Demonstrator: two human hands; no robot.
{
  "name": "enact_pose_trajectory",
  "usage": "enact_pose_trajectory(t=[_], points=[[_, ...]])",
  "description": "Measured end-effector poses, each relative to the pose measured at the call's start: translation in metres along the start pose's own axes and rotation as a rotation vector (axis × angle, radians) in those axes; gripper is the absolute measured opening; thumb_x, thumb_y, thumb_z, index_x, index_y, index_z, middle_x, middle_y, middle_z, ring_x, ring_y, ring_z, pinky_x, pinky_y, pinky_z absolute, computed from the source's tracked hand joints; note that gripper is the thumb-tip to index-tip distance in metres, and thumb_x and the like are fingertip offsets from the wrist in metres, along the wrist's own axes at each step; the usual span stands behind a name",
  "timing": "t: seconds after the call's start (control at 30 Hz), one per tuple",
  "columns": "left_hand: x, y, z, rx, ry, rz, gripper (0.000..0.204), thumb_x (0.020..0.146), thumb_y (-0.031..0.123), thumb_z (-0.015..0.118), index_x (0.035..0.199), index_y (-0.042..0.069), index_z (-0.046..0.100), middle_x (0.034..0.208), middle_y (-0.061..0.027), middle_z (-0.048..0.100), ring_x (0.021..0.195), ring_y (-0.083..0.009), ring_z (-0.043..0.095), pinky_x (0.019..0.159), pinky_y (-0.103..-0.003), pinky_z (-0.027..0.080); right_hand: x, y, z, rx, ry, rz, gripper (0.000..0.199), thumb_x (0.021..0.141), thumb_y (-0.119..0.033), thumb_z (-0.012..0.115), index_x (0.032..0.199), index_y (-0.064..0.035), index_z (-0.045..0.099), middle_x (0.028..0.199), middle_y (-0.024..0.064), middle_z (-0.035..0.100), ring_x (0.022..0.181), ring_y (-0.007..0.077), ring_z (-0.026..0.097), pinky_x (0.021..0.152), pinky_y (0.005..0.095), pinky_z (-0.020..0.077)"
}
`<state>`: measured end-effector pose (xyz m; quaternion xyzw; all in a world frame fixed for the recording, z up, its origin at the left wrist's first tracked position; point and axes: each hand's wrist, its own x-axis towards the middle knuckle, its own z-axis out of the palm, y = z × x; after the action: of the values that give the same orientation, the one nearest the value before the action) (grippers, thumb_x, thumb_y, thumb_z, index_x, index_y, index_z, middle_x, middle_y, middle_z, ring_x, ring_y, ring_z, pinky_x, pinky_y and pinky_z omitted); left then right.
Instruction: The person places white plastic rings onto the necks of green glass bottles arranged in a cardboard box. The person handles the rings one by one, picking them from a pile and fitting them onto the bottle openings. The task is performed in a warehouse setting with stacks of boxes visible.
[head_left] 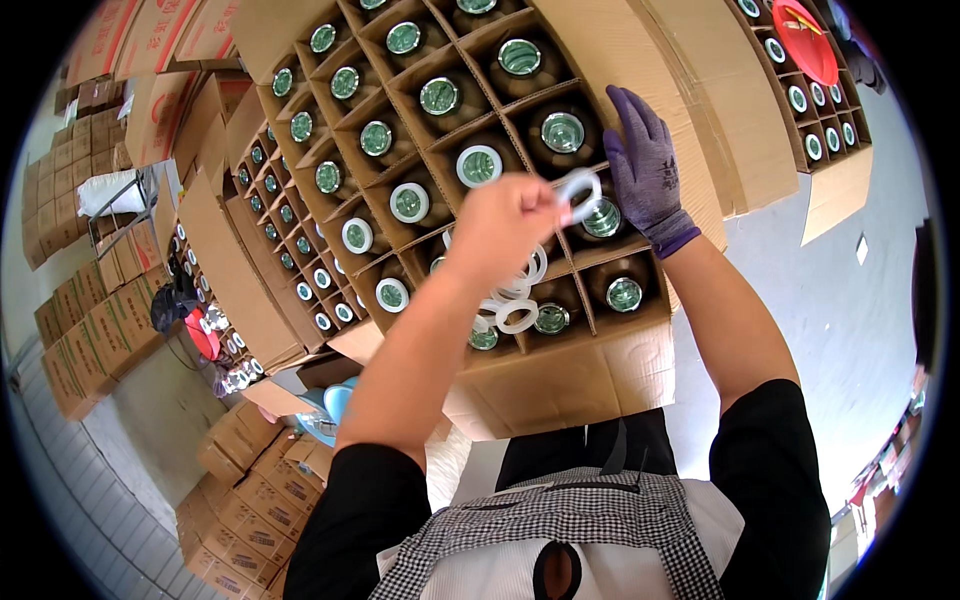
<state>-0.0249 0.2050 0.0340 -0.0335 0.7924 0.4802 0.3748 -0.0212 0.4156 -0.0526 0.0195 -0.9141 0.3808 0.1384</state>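
Note:
My left hand (500, 225), bare, pinches a white plastic ring (581, 193) above the open carton, close to the mouth of a glass jar (603, 217). In a purple-grey work glove, my right hand (648, 170) rests with fingers stretched out along the carton's right edge, nothing in its grasp. Cardboard dividers split the carton (560, 385) into cells, each visible one with a greenish clear glass jar. White rings sit around some jar mouths, such as the jar (408, 203) to the left; others are bare. Several loose rings (517, 316) lie heaped partly under my left forearm.
Another divided carton of jars (290, 235) stands to the left. At the upper right, a red tray (806, 42) lies on a further carton of jars (836, 180). Stacked closed boxes (110, 330) line the left side. Open cardboard flaps (690, 90) stick out around the carton.

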Motion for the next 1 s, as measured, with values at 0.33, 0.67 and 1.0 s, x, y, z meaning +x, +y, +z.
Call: enact_pose_trajectory(t=[0.33,0.67,1.0], points=[[0.1,0.007,-0.009,0.536,0.306,0.214,0.019,0.081,0.015,0.075,0.091,0.002,0.065,0.079,-0.0104,0.068,0.072,-0.0221,0.064,0.067,-0.035,0.051,-0.002,0.005,0.002,-0.038,0.057,0.07,0.049,0.093,-0.018,0.057,0.139,-0.0073,0.048,0.132,0.0197,0.053,0.114,0.0397,0.052,0.099,0.0475,0.0407],[0.081,0.01,-0.002,0.604,0.303,0.09,0.031,0.078,0.016,0.078,0.099,0.005,0.058,0.086,-0.0113,0.067,0.082,-0.0291,0.064,0.073,-0.038,0.05,0.0,-0.004,0.001,-0.178,-0.143,-0.083,0.05,0.085,-0.019,0.064,0.135,-0.0228,0.056,0.141,0.0145,0.047,0.121,0.0359,0.048,0.101,0.0483,0.0396],[0.073,-0.024,0.002,0.712,0.454,0.922,0.033,0.07,0.004,0.076,0.103,0.007,0.068,0.108,-0.0086,0.064,0.095,-0.0325,0.061,0.084,-0.042,0.049,0.0,-0.001,0.007,-0.256,-0.197,-0.116,0.052,0.082,-0.016,0.065,0.133,-0.0281,0.06,0.146,0.0127,0.044,0.124,0.0352,0.046,0.102,0.0485,0.0385]])
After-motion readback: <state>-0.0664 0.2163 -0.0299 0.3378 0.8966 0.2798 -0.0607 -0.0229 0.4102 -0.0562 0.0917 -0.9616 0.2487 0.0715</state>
